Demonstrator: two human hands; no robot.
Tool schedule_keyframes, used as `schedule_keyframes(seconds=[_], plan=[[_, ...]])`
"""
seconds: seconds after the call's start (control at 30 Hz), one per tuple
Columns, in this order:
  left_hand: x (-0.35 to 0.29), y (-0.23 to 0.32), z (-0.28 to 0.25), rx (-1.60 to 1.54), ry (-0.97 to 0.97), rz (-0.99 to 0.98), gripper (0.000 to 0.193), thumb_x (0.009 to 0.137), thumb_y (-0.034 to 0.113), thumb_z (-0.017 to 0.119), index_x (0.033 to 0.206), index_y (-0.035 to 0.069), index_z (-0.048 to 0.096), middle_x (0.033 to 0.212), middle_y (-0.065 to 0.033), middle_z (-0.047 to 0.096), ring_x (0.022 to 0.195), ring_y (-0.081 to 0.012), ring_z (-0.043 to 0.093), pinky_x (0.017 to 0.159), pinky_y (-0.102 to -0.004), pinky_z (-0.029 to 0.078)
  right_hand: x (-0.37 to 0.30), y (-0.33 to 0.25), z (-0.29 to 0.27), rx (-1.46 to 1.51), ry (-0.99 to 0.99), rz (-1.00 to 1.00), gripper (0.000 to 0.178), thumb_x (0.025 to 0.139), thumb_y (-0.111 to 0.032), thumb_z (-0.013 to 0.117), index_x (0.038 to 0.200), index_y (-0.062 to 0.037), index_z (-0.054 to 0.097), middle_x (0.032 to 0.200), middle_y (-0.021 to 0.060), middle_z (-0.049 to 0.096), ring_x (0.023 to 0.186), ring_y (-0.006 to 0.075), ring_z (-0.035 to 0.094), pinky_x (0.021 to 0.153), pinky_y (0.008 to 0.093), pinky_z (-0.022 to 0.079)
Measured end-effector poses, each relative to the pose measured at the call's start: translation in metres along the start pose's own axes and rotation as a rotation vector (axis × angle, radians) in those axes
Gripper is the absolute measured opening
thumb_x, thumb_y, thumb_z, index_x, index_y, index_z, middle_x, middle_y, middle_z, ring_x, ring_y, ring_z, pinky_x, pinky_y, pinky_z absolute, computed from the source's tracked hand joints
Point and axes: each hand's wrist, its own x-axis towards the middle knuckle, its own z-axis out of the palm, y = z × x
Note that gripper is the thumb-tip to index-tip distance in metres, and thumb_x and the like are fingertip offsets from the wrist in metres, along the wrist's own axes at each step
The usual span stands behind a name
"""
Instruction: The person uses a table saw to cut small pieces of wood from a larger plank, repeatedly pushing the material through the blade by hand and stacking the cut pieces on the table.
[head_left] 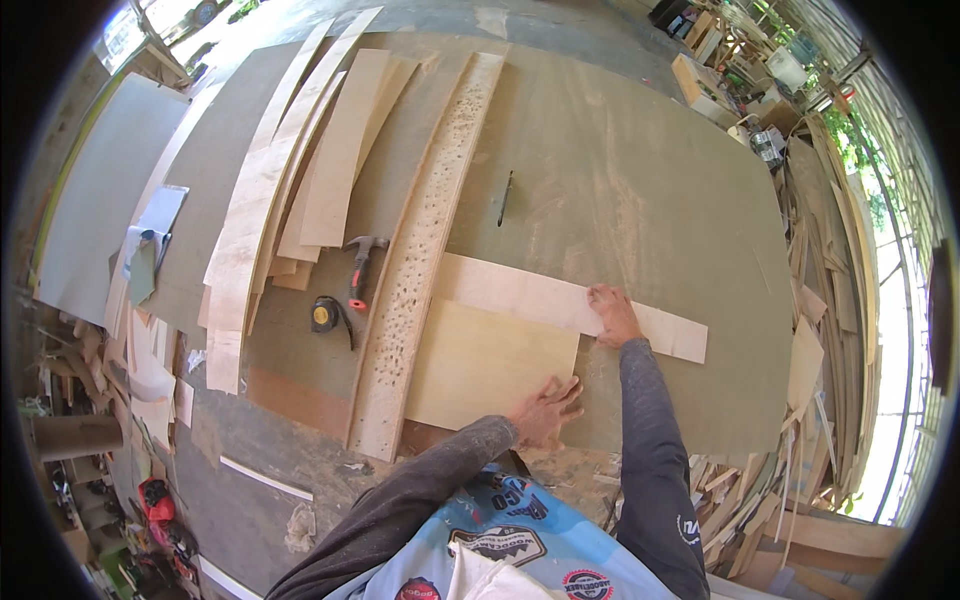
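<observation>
A pale plywood strip (pixel 510 287) lies across the table, its left end against a long, pitted wooden board (pixel 425 240). Just nearer to me is a yellowish rectangular plywood panel (pixel 490 365), also up against that board. My left hand (pixel 546 412) rests on the panel's near right corner, fingers spread and holding nothing. My right hand (pixel 615 316) grips the strip right of its middle, fingers on top and thumb by the near edge. The two pieces lie close along their facing edges.
A claw hammer (pixel 362 270) and a tape measure (pixel 325 314) lie left of the pitted board. Long plywood strips (pixel 290 170) are stacked farther left. A dark slim pen-like tool (pixel 505 198) lies beyond the strip. Wood offcuts (pixel 825 250) pile up at the right.
</observation>
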Motion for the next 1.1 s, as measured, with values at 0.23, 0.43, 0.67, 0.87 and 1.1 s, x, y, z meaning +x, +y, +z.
schedule_keyframes(seconds=[0.23, 0.43, 0.67, 0.87, 1.1], plan=[[0.008, 0.004, 0.01, 0.006, 0.051, -0.159, 0.087, 0.088, 0.053, 0.062, 0.159, 0.016, 0.029, 0.17, -0.0062, 0.014, 0.157, -0.0181, 0.008, 0.119, -0.0639, 0.017, -0.002, -0.003, -0.012, 0.004, -0.043, 0.018, 0.097, 0.048, 0.002, 0.082, 0.14, -0.0097, 0.055, 0.146, 0.0088, 0.05, 0.128, 0.0329, 0.049, 0.11, 0.043, 0.043], [0.005, 0.002, 0.014, 0.019, 0.099, -0.158, 0.086, 0.089, 0.053, 0.059, 0.161, 0.02, 0.025, 0.17, -0.005, 0.014, 0.157, -0.0173, 0.009, 0.118, -0.0628, 0.02, -0.001, 0.006, 0.004, -0.037, -0.01, -0.012, 0.109, 0.038, -0.007, 0.086, 0.142, -0.01, 0.054, 0.147, 0.0121, 0.048, 0.128, 0.0355, 0.047, 0.111, 0.046, 0.042], [0.003, 0.003, 0.004, 0.101, 0.036, -0.17, 0.085, 0.091, 0.055, 0.057, 0.162, 0.021, 0.022, 0.17, -0.004, 0.015, 0.157, -0.0167, 0.011, 0.117, -0.0638, 0.022, -0.004, -0.007, -0.004, 0.139, -0.03, 0.032, 0.094, 0.053, -0.025, 0.081, 0.141, -0.0096, 0.055, 0.15, 0.0139, 0.044, 0.136, 0.0385, 0.039, 0.115, 0.0502, 0.036], [-0.002, -0.022, 0.024, -0.096, 0.28, -0.057, 0.08, 0.093, 0.043, 0.059, 0.161, 0.018, 0.025, 0.168, -0.0083, 0.02, 0.155, -0.0224, 0.019, 0.117, -0.0625, 0.022, -0.008, -0.014, 0.028, 0.238, 0.082, 0.182, 0.077, 0.074, -0.031, 0.073, 0.145, -0.0096, 0.051, 0.158, 0.0184, 0.032, 0.148, 0.0423, 0.023, 0.121, 0.0522, 0.026], [-0.061, -0.158, -0.046, 0.032, 0.52, -0.531, 0.07, 0.083, 0.014, 0.072, 0.146, 0.007, 0.042, 0.154, -0.0168, 0.038, 0.147, -0.0334, 0.032, 0.117, -0.0628, 0.022, -0.004, -0.026, 0.039, 0.315, 0.118, 0.3, 0.055, 0.091, -0.025, 0.068, 0.143, -0.0114, 0.054, 0.16, 0.0184, 0.027, 0.15, 0.0426, 0.018, 0.123, 0.0495, 0.024]])
